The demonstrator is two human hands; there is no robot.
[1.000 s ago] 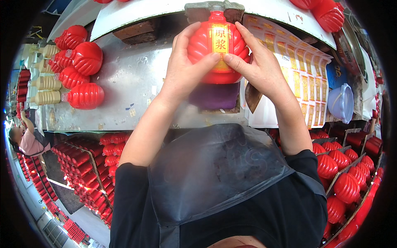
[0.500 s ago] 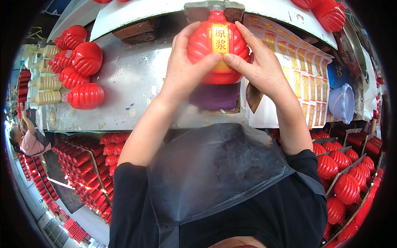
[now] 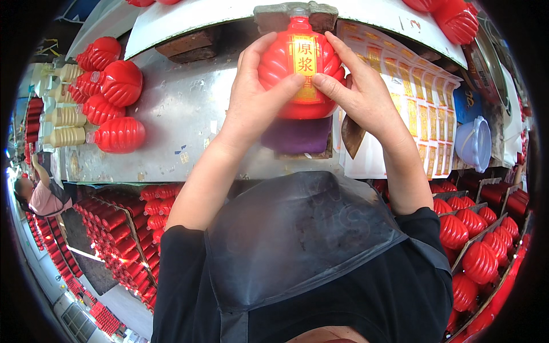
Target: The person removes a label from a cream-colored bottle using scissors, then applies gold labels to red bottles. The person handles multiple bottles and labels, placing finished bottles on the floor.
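Observation:
Between my hands lies a round, ribbed red bottle (image 3: pixel 277 68) with a clear neck pointing away from me. A yellow and red label (image 3: pixel 306 57) runs down its middle. My left hand (image 3: pixel 257 80) wraps the bottle's left side, and my right hand (image 3: pixel 357 86) wraps the right side. Both thumbs press on the lower part of the label, close together. The bottle's neck rests at a grey block (image 3: pixel 266 18), and a purple cloth (image 3: pixel 300 136) lies below its base.
Sheets of yellow labels (image 3: pixel 409 86) cover the right of the metal table (image 3: pixel 166 120). More red bottles (image 3: pixel 120 135) lie at left. A pale blue bucket (image 3: pixel 473 143) is at right. Crates of red bottles (image 3: pixel 480 262) stand below. Another person (image 3: pixel 43 197) is far left.
The thumbs have shifted slightly apart on the label, showing more of its lower part. The bottle and both hands stay nearly in place.

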